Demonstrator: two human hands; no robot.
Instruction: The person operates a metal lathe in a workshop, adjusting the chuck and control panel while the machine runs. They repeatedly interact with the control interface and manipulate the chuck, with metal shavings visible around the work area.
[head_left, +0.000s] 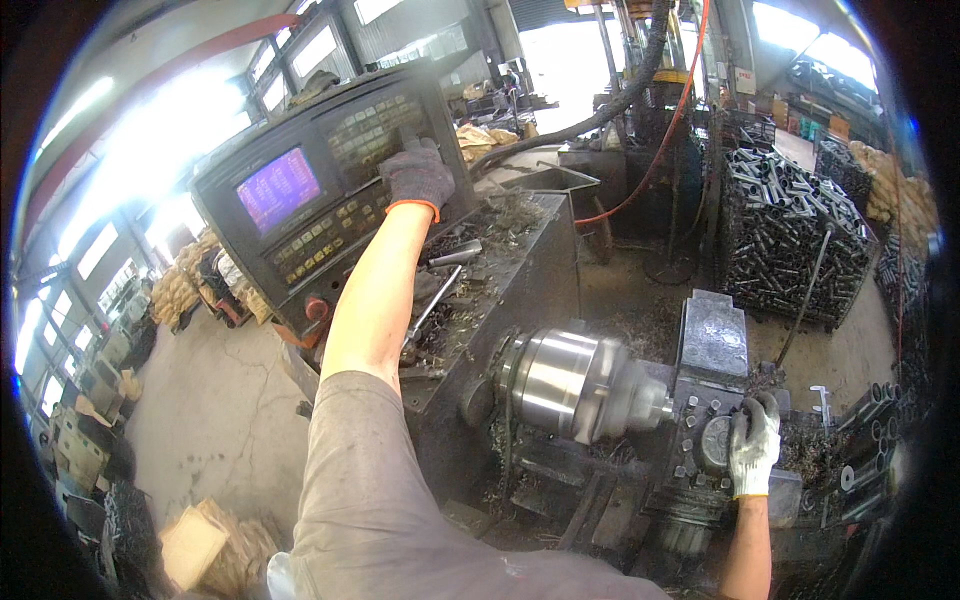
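Observation:
My left hand, in a dark glove with an orange cuff, reaches up to the right side of a machine control panel. Its fingers are at the panel's face, partly smeared and hard to make out. Lower right, my right hand wears a pale glove with grey fingertips. It rests with fingers stretched out beside the round cap on a lathe's tool post, which carries several square-headed bolts. To the left of it, the shiny lathe chuck looks blurred at its right end, close to the tool post.
A purple-lit screen fills the panel's left part; a red knob sits below. Metal rods and shavings lie on the machine top. A large bin of metal tubes stands far right. Calipers and more tubes lie right of my hand.

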